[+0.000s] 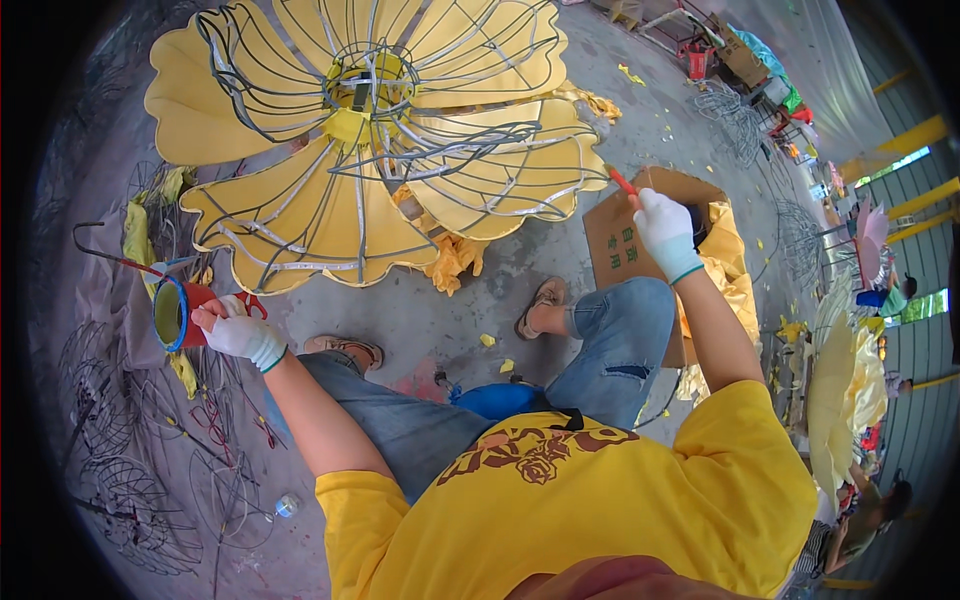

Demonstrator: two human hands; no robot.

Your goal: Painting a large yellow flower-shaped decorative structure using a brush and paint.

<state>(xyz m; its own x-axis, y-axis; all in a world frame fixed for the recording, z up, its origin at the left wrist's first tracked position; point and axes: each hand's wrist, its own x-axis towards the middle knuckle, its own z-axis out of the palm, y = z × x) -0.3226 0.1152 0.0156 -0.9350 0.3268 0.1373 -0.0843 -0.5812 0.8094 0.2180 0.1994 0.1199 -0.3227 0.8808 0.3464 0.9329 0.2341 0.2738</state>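
Observation:
My left hand (pixel 243 332), in a white glove with bare fingertips, is closed around a small red cup (pixel 196 300) with a blue rim, tilted so that its yellowish inside shows. A red loop (pixel 256 305) sticks out beyond the glove; what it belongs to is unclear. My right hand (pixel 668 232), gloved too, is closed on a brush (pixel 623 183) with a red-orange handle. The brush's tip is at the right edge of a large yellow fabric flower (pixel 280 215). Dark wire ribs and white strips run over its petals to a round wire centre (pixel 370 88).
A cardboard box (pixel 618 235) holding yellow fabric (pixel 728 275) stands by my right knee. Wire frames (pixel 130 500) pile up at the left, near a hooked rod (pixel 115 255). A blue seat (pixel 500 400) is under me. Other people (pixel 868 520) are at the far right.

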